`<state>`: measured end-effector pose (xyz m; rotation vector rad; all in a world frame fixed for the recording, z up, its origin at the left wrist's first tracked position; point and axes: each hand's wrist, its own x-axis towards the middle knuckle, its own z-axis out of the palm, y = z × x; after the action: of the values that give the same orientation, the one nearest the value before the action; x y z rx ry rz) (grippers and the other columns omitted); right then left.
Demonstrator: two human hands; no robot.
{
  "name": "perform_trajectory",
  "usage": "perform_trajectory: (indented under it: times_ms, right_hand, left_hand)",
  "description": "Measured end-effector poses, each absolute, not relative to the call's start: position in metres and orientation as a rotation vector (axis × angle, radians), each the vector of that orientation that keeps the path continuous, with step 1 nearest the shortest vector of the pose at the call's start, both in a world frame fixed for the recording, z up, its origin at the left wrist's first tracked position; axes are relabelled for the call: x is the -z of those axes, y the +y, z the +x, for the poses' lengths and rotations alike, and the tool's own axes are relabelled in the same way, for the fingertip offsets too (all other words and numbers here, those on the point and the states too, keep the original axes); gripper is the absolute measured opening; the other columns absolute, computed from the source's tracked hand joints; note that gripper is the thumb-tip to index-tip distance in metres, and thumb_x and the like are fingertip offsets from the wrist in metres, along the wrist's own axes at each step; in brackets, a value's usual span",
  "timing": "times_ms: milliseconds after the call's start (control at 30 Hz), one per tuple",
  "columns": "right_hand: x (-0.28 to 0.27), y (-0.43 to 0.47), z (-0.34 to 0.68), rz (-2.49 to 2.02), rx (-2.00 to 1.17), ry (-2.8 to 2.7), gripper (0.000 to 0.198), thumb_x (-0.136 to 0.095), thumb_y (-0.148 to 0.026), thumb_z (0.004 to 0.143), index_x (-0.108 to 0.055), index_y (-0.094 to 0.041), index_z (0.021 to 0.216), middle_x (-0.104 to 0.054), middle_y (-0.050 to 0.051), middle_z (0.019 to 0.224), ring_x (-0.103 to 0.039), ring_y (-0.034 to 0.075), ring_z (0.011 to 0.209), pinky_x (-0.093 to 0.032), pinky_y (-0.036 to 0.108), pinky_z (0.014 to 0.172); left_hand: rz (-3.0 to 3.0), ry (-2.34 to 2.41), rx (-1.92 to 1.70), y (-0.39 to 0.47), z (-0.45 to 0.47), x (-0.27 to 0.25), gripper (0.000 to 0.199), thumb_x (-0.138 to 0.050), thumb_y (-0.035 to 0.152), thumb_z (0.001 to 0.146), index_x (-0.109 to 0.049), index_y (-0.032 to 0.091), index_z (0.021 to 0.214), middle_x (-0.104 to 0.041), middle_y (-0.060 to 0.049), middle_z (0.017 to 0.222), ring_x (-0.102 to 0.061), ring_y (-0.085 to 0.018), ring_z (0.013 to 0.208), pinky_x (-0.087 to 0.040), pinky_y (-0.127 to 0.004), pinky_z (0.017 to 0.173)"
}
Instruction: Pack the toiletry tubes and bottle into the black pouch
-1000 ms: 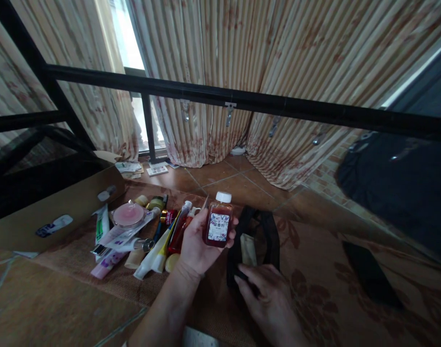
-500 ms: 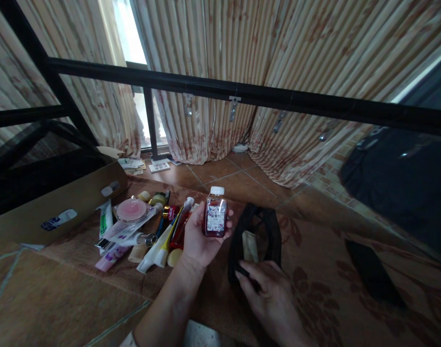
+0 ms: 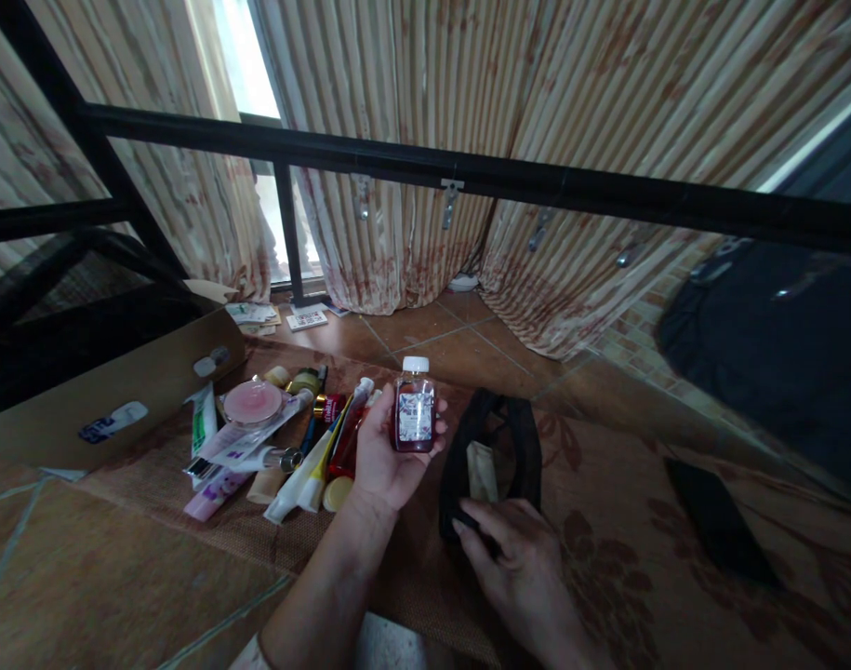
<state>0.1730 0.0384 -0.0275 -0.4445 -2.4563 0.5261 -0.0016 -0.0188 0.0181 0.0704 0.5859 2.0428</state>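
A small clear bottle (image 3: pixel 415 409) of dark red liquid, with a white cap and a printed label, stands upright in my left hand (image 3: pixel 387 465), its fingers wrapped round it. To the right, my right hand (image 3: pixel 519 563) pinches the near edge of a black mesh bag (image 3: pixel 526 447). The bag's mouth gapes, and a pale tube-like item (image 3: pixel 482 472) shows inside it. Left of my left hand lies a pile of toiletries: a pink round compact (image 3: pixel 253 403), a white and yellow tube (image 3: pixel 317 470), a purple tube (image 3: pixel 219 493) and a red bottle (image 3: pixel 345 451).
A brown patterned cloth (image 3: pixel 606 502) covers the floor under these things. A dark flat rectangular object (image 3: pixel 722 521) lies at right. The cardboard box (image 3: pixel 146 391) stands at left. Black metal rail (image 3: pixel 397 163) crosses in front of striped curtains (image 3: pixel 425 242). Papers (image 3: pixel 306 318) lie behind the pile.
Almost nothing differs. The bottle in my left hand has turned or tilted very slightly; my right hand keeps its place at the bag's edge.
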Motion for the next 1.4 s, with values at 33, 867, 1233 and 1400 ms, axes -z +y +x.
perform_trajectory:
  times_ms: [33, 867, 1233, 1400]
  right_hand:
    - [0.0277, 0.0385, 0.1729, -0.442, -0.528, -2.455, 0.015, -0.057, -0.023, 0.09, -0.069, -0.022, 0.1, -0.073, 0.002, 0.08, -0.066, 0.016, 0.068, -0.045, 0.032, 0.07]
    - [0.0283, 0.0396, 0.1739, -0.425, -0.567, -2.458, 0.016, -0.061, -0.021, 0.088, -0.068, -0.022, 0.102, -0.073, 0.0, 0.08, -0.065, 0.015, 0.068, -0.042, 0.031, 0.071]
    - [0.0271, 0.0395, 0.1732, -0.407, -0.551, -2.437, 0.014, -0.061, -0.022, 0.089, -0.069, -0.021, 0.099, -0.074, 0.001, 0.081, -0.065, 0.015, 0.067, -0.041, 0.031, 0.072]
    - [0.0263, 0.0396, 0.1741, -0.419, -0.547, -2.448, 0.013, -0.062, -0.021, 0.088, -0.069, -0.022, 0.099, -0.073, 0.0, 0.079, -0.065, 0.015, 0.067, -0.041, 0.031, 0.072]
  left_hand:
    - [0.067, 0.585, -2.048, -0.0185, -0.0014, -0.0178, 0.037, -0.052, 0.047, 0.086, -0.067, 0.014, 0.095, -0.07, -0.009, 0.082, -0.063, -0.015, 0.061, -0.049, -0.025, 0.054]
    - [0.047, 0.536, -2.105, -0.0177, -0.0039, -0.0146, 0.04, -0.046, 0.046, 0.091, -0.066, 0.012, 0.098, -0.07, -0.011, 0.082, -0.064, -0.016, 0.06, -0.051, -0.025, 0.052]
    - [0.084, 0.558, -2.114, -0.0177, -0.0058, -0.0123, 0.04, -0.046, 0.044, 0.092, -0.068, 0.011, 0.097, -0.071, -0.012, 0.083, -0.065, -0.017, 0.061, -0.052, -0.026, 0.052]
    - [0.084, 0.596, -2.124, -0.0179, -0.0045, -0.015, 0.041, -0.044, 0.043, 0.093, -0.068, 0.01, 0.096, -0.071, -0.012, 0.082, -0.064, -0.017, 0.06, -0.05, -0.025, 0.051]
